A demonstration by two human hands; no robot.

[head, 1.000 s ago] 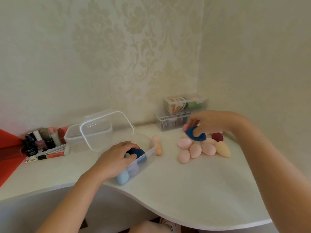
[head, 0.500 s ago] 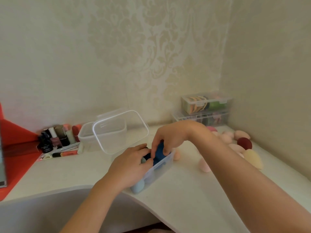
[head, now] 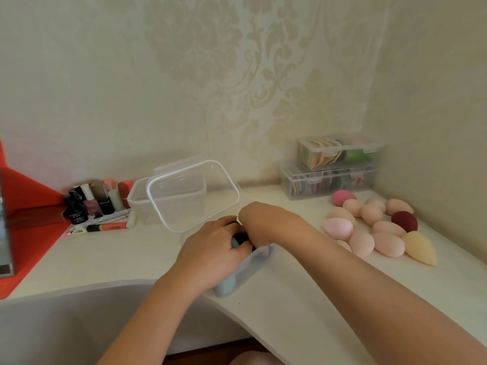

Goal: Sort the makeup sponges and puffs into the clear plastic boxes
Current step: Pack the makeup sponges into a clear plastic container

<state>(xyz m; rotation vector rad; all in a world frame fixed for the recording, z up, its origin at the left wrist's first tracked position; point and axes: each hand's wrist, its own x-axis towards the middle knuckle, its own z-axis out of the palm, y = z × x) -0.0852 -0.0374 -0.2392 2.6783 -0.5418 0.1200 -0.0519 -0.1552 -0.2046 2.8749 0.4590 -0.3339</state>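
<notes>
At the centre of the frame, in the open clear box (head: 254, 263) at the desk's (head: 303, 299) front edge, the left hand (head: 210, 248) curls its fingers over the blue sponges (head: 241, 236). The right hand (head: 263, 219) reaches in beside it, its grip hidden. Best to press them low and snug while steadying the light box; the sponges look soft, egg-shaped and squashable, some dark and some pale blue.
</notes>
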